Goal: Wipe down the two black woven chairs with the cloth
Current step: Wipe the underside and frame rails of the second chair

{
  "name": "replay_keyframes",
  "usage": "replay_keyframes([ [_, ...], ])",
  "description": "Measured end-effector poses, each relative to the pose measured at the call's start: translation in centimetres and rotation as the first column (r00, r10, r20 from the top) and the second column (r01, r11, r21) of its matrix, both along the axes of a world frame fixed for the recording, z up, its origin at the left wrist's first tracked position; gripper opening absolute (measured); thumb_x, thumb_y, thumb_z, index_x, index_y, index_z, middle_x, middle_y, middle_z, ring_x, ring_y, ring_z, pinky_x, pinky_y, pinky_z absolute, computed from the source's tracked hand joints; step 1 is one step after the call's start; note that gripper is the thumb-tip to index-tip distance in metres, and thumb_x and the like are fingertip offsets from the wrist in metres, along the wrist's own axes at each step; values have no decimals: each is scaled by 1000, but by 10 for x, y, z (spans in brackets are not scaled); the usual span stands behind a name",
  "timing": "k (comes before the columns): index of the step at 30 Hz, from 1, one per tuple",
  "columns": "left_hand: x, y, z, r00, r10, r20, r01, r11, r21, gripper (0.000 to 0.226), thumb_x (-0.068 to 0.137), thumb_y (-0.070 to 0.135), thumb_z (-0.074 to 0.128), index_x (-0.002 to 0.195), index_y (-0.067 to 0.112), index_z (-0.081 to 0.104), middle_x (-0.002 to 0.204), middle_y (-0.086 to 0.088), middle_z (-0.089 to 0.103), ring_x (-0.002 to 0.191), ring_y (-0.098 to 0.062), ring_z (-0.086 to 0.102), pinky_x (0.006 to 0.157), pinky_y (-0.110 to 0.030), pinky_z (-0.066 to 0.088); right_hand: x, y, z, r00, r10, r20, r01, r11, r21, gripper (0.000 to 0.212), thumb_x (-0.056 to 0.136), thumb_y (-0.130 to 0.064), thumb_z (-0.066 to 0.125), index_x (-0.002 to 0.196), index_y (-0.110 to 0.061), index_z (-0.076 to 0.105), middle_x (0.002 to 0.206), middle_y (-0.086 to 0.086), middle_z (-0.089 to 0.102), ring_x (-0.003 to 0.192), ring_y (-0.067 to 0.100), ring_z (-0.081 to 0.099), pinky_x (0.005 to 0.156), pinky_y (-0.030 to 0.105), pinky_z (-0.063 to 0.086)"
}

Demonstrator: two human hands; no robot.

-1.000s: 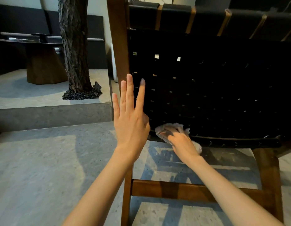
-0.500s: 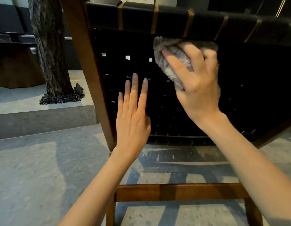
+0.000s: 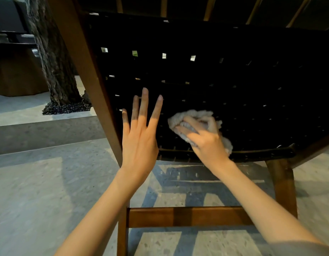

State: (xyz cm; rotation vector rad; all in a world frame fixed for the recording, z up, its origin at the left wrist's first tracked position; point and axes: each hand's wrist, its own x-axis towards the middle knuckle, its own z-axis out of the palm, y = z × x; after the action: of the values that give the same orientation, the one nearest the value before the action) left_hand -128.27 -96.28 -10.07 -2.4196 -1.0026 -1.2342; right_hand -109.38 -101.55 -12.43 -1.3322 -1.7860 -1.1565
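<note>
Bare forearms [image 3: 108,209]; left grip [image 3: 139,137], right grip [image 3: 206,143] bare.
</note>
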Motion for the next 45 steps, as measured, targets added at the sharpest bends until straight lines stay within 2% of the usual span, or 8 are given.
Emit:
replay_keyframes([
  [8,-1,-5,1,1000,-9,-29,9,1000,-3,100,76,-15,55,153,19,1,158,-10,-13,147,-29,-9,118,-50,2,-5,-11,-52,976,-89,-197,-19,871,-490,32,60,26,68,79,0,70,75,15,66,91,46,60,58,51,56],
  [19,30,-24,22,996,-88,-7,88,994,59,92,82,-9,56,152,14,2,157,-15,-10,146,-34,-8,118,-54,2,6,-79,106,995,-98,21,86,946,314,36,82,7,71,115,-9,69,117,9,65,95,32,48,86,27,40],
  [25,41,-27,27,994,-104,15,103,992,73,82,88,2,57,153,12,7,158,-16,-3,147,-34,-3,117,-55,7,11,-65,117,988,-126,85,101,962,252,25,98,-18,54,119,-14,68,125,7,62,97,32,60,93,30,37],
  [30,39,-24,16,997,-81,-10,82,995,65,82,89,0,55,152,13,5,157,-13,-6,147,-33,-5,118,-54,6,32,-39,67,990,-95,104,73,979,192,39,86,-3,68,122,-17,63,127,3,57,100,38,61,100,25,34],
  [34,33,-20,10,995,-91,-41,94,994,60,86,85,-6,55,152,13,6,157,-11,-7,147,-30,-5,119,-52,5,40,-29,4,996,6,-89,-10,999,-39,60,74,9,73,127,-17,59,130,-4,51,105,36,56,96,31,41],
  [38,29,-19,5,994,-86,-73,90,995,42,88,85,-4,58,153,14,6,158,-11,-7,147,-28,-5,119,-52,5,39,-36,-43,987,-68,-144,13,937,-349,43,59,17,73,86,-16,69,100,20,66,92,36,66,68,26,50],
  [41,29,-20,7,993,-96,-73,100,994,48,87,84,-5,58,153,14,7,158,-13,-5,147,-29,-5,119,-51,7,38,-36,-45,979,-173,-110,95,859,-504,35,74,14,63,100,-8,73,129,7,60,119,33,50,86,34,54],
  [45,34,-27,12,987,-161,-11,162,981,104,82,82,-11,55,151,10,15,157,-14,0,146,-31,-2,119,-51,9,41,-63,-18,999,-40,-29,28,943,-333,43,73,18,66,111,-2,70,113,12,68,94,42,63,81,48,53],
])
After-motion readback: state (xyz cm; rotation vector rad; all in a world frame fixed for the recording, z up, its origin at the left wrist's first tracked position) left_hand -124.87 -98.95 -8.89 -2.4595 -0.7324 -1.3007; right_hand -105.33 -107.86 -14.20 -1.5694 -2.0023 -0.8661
